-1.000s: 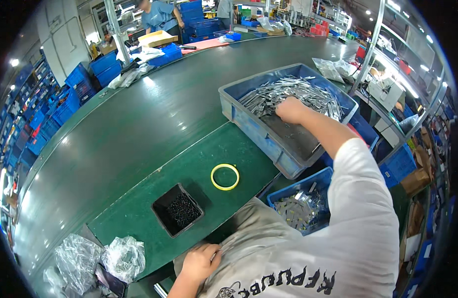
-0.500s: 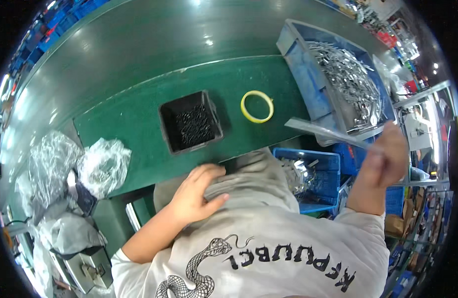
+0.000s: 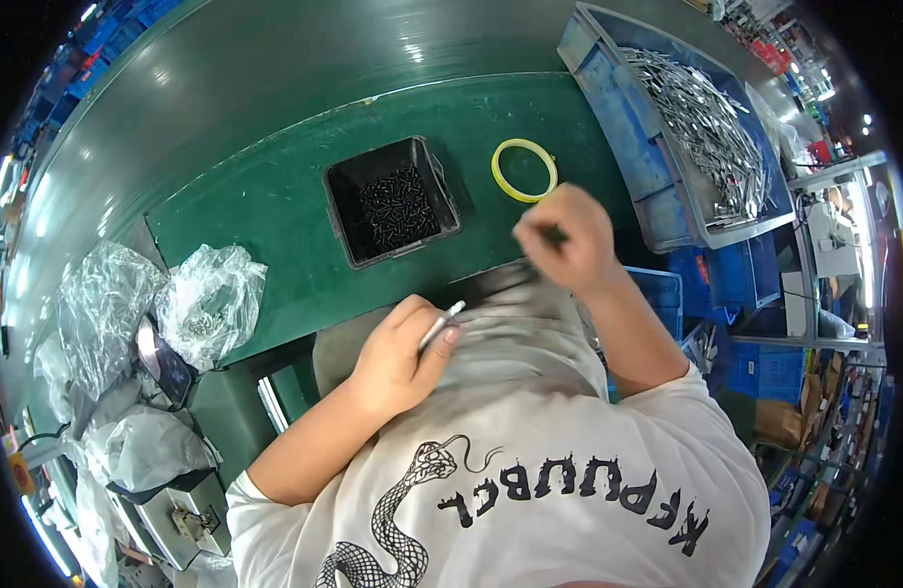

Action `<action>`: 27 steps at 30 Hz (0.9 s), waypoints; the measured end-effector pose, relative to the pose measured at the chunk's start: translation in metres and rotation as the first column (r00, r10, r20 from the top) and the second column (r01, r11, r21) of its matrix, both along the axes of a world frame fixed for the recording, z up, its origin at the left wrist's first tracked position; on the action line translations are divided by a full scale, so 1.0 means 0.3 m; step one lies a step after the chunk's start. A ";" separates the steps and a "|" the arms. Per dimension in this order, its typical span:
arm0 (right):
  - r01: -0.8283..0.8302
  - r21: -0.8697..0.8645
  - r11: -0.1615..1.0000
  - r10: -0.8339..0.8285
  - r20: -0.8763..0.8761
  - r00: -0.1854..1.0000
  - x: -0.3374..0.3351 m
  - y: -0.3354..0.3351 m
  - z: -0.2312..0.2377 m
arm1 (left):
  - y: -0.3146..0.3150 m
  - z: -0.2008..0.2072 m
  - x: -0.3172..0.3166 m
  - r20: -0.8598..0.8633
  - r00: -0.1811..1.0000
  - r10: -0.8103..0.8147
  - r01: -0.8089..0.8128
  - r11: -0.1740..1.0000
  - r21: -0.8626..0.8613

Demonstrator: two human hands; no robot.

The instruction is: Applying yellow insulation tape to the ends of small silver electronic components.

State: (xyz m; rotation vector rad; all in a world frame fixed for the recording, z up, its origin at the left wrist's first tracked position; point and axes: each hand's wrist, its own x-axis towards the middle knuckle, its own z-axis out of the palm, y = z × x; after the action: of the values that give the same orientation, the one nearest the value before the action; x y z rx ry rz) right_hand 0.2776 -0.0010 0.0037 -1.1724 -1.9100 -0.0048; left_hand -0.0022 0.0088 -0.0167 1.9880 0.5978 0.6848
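My left hand (image 3: 397,361), low in front of the bench edge over my lap, pinches a short silvery metal strip (image 3: 441,325) between thumb and fingers. My right hand (image 3: 575,238) is raised over the bench's near edge, just below a yellow tape ring (image 3: 520,195). Its fingers are curled together, slightly blurred, and whatever they may hold is hidden. Between and beyond my hands stands a black bin (image 3: 378,164) with many small black screw-like parts (image 3: 404,208) in it. Neither hand touches the bin.
A large blue crate (image 3: 618,122) of silvery metal strips (image 3: 701,122) stands at the right of the green bench (image 3: 245,206). Below it are more blue bins (image 3: 745,272). Crumpled clear plastic bags (image 3: 211,304) lie at the left. A metal shelf frame (image 3: 838,174) rises at far right.
My right hand has moved left from beside the blue crate, and the long strip it held no longer shows there. My left hand, empty before, now grips a metal strip.
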 end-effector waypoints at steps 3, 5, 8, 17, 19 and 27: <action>0.280 -0.128 0.951 -0.281 0.013 0.960 0.110 0.014 -0.043 | -0.001 -0.015 0.005 0.002 0.997 0.078 -0.078 0.996 -0.045; 0.331 -0.226 0.916 -0.295 0.182 0.938 0.159 0.030 -0.066 | -0.011 -0.011 0.013 0.037 0.988 0.148 -0.141 0.978 -0.152; 0.380 -0.305 0.873 -0.248 0.392 0.886 0.186 0.040 -0.098 | -0.018 -0.031 0.008 0.050 0.986 0.156 -0.141 0.963 -0.229; 0.208 -0.224 0.952 -0.170 0.178 0.969 -0.014 -0.091 0.005 | -0.018 -0.016 0.001 0.069 0.966 0.249 -0.228 0.946 -0.232; 0.069 -0.239 0.969 -0.055 0.064 0.996 -0.085 -0.136 0.046 | -0.018 -0.021 0.006 0.293 0.921 0.255 -0.186 0.952 -0.243; -0.105 0.024 0.994 0.103 0.069 0.992 -0.199 -0.182 0.048 | -0.039 0.016 0.000 0.224 0.948 0.225 -0.184 0.964 -0.190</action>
State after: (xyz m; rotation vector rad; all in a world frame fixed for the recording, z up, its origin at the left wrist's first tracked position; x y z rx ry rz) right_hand 0.2177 -0.0556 0.0181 -1.0652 -2.0230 -0.0145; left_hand -0.0023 -0.0028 -0.0119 1.6688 0.6944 0.9597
